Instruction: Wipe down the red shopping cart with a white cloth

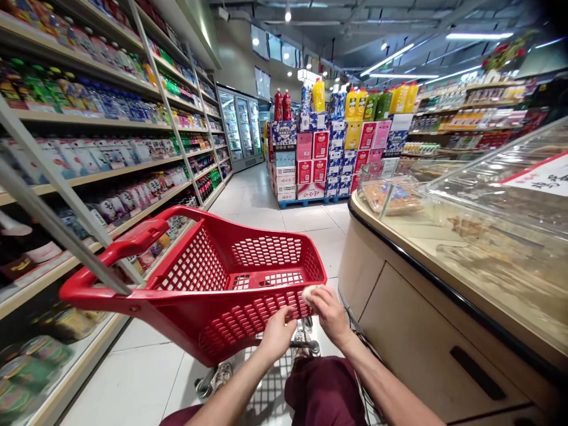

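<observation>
My right hand (329, 310) is closed around a small cream-white rounded thing (307, 294) at the near rim of a red plastic shopping cart (270, 296). What kind of thing it is cannot be made out. Just left of it, my left hand (277, 331) is loosely curled, with a gap between thumb and fingers and nothing visible in them. It is in front of the cart's perforated side; whether it touches the plastic is unclear. The cart stands sideways before me, its handle (137, 236) to the left. Only its grid-like base and walls show inside.
Shelves of bottled drinks (89, 106) line the left side. A wood-fronted counter (412, 319) with clear covers stands close on the right, a packaged tray (388, 198) at its corner. Stacked drink cartons (310, 160) stand ahead, with glass-door fridges (242, 121) behind them.
</observation>
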A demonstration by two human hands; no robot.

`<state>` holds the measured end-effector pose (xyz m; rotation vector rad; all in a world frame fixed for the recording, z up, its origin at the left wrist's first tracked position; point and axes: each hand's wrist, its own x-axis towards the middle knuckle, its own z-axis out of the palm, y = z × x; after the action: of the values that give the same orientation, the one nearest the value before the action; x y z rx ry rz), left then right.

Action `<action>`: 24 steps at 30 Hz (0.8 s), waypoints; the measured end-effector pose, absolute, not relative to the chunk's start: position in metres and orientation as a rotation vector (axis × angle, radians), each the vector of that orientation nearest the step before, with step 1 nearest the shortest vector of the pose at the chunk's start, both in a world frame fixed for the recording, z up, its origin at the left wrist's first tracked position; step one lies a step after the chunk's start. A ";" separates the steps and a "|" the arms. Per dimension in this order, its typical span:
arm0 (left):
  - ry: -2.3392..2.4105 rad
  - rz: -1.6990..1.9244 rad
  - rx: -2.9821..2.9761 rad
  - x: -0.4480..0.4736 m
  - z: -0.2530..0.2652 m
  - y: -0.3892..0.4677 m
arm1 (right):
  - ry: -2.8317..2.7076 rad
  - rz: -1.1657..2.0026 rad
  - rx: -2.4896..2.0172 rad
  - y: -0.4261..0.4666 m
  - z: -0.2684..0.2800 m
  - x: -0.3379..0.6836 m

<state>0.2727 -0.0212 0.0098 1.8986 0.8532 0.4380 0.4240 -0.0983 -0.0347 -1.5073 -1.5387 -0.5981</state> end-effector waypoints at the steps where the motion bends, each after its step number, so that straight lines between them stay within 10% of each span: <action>1: 0.840 0.415 1.907 0.278 0.006 -0.022 | -1.572 -0.555 -1.518 -0.100 -0.037 0.426; 24: 0.754 0.311 0.891 0.303 0.053 -0.059 | -1.320 -0.358 -1.899 -0.143 0.022 0.356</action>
<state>0.3025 -0.0586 0.0526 0.8912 0.7541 0.3112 0.3559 -0.1429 0.0223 -1.8989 -1.3201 -0.3582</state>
